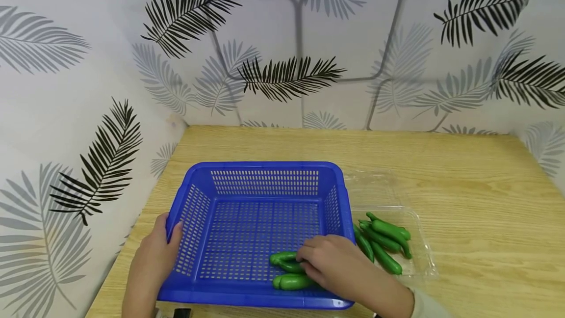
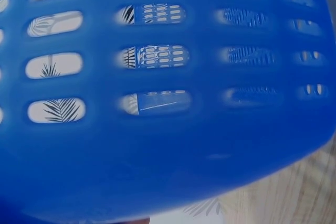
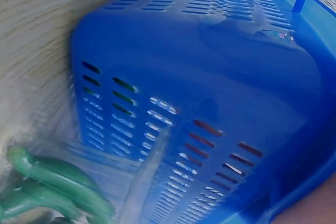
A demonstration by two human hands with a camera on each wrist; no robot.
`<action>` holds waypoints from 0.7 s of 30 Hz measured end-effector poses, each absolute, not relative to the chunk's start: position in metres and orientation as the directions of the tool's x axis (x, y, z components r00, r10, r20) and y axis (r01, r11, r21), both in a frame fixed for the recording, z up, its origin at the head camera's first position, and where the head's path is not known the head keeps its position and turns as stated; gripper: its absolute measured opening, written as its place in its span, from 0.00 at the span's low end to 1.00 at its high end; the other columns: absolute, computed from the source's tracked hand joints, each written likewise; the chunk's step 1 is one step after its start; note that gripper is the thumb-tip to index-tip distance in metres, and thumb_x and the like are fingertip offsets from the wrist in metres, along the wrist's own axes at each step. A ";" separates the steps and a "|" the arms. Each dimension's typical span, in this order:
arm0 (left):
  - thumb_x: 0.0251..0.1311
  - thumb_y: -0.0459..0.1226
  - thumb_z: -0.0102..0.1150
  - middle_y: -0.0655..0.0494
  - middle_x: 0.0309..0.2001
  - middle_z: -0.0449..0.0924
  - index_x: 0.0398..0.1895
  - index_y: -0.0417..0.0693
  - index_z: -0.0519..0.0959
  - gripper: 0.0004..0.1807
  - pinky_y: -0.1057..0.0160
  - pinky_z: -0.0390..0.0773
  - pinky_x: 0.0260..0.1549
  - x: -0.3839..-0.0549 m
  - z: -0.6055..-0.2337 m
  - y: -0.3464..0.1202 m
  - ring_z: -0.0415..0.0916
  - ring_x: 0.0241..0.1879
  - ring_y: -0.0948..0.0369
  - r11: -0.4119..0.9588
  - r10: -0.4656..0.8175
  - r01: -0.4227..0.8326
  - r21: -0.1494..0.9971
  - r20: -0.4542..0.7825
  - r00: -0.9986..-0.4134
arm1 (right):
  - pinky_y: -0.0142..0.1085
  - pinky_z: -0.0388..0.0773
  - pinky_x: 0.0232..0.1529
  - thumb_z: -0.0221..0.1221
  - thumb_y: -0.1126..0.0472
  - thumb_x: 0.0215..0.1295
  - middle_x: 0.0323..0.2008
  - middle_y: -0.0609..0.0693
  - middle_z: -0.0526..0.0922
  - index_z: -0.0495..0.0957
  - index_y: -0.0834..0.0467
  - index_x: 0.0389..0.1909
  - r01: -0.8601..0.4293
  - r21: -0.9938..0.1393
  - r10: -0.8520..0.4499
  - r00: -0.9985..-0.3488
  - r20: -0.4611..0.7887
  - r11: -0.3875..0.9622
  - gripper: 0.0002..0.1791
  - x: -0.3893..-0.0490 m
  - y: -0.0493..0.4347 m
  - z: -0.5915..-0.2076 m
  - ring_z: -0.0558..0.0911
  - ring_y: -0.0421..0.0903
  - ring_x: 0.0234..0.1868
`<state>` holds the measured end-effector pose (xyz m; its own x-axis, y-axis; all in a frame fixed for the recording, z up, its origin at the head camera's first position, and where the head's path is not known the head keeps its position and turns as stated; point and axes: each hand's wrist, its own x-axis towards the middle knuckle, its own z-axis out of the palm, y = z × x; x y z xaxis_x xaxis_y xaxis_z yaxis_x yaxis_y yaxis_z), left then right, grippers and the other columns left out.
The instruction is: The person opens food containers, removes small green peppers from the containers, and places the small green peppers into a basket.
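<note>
A blue plastic basket [image 1: 253, 296] with slotted walls sits on the table. My left hand [image 1: 152, 254] grips its left rim, thumb on the inner side. In the left wrist view the basket's slotted outer wall [image 2: 157, 150] fills most of the picture. My right hand [image 1: 331, 264] reaches over the right side into the basket, its curled fingers on long green peppers [image 1: 295, 281] in the front right corner. The fingertips are partly hidden. Just right of the basket, more green peppers [image 1: 386, 256] lie in a clear plastic box [image 1: 423, 259].
The box's clear lid [image 1: 371, 188] lies folded back behind it, beside the basket. Light wooden table [image 1: 485, 210] stretches to the right. A cloth with a leaf pattern [image 1: 273, 28] hangs behind and at the left. Small dark and pale items [image 1: 182, 313] show at the front edge.
</note>
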<state>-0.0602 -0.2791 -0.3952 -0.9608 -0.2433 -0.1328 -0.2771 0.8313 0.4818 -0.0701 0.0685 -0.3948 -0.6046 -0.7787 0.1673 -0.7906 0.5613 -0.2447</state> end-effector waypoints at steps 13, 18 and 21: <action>0.70 0.54 0.30 0.31 0.47 0.74 0.67 0.37 0.52 0.34 0.42 0.72 0.36 -0.060 -0.395 -0.278 0.76 0.43 0.40 0.828 -0.240 -0.275 0.488 -0.134 -0.961 | 0.33 0.75 0.34 0.60 0.57 0.60 0.31 0.38 0.80 0.82 0.50 0.34 -0.796 -0.259 -0.779 -0.597 0.192 0.547 0.04 -0.071 0.070 -0.399 0.78 0.35 0.33; 0.70 0.53 0.31 0.32 0.48 0.74 0.67 0.36 0.52 0.34 0.42 0.71 0.37 -0.060 -0.395 -0.278 0.76 0.43 0.40 0.825 -0.237 -0.270 0.497 -0.130 -0.963 | 0.33 0.74 0.40 0.60 0.60 0.60 0.34 0.37 0.79 0.82 0.49 0.34 -0.779 -0.304 -0.709 -0.626 0.324 0.549 0.04 -0.072 0.074 -0.402 0.77 0.35 0.37; 0.70 0.53 0.31 0.31 0.48 0.74 0.67 0.35 0.52 0.34 0.42 0.71 0.37 -0.061 -0.394 -0.278 0.76 0.43 0.40 0.827 -0.230 -0.262 0.497 -0.127 -0.965 | 0.33 0.73 0.41 0.59 0.61 0.60 0.35 0.37 0.78 0.81 0.49 0.35 -0.776 -0.315 -0.680 -0.630 0.374 0.546 0.05 -0.072 0.077 -0.403 0.76 0.36 0.38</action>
